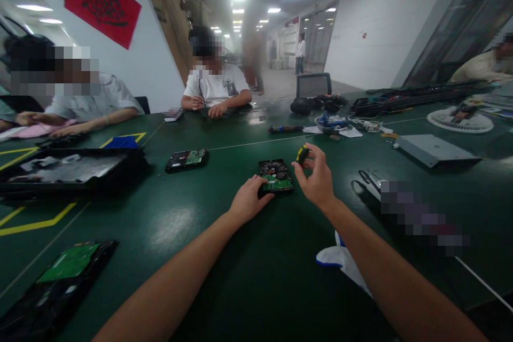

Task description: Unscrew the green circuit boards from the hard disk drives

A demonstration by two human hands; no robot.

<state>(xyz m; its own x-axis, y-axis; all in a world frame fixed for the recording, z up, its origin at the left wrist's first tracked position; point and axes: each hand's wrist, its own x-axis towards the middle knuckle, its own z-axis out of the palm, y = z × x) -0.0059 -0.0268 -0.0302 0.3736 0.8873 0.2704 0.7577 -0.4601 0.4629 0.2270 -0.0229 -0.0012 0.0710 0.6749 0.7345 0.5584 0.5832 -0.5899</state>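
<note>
A hard drive (276, 176) with a green circuit board lies on the dark green table, board side up. My left hand (250, 197) grips its left side, fingers on the near left part and thumb along the front edge. Just right of and above the drive, my right hand (316, 176) pinches a black and yellow screwdriver (302, 155) by its handle between thumb and fingers. The handle is tilted, and I cannot make out its shaft. Another hard drive (186, 160) lies to the left, apart from both hands.
At the near left lies a larger drive-like unit with a green board (70, 264). A black tray (72, 168) stands behind it. White-blue cloth (347, 264) lies under my right forearm. A grey metal box (435, 149), a bowl (331, 124) and cables are farther right. People sit across the table.
</note>
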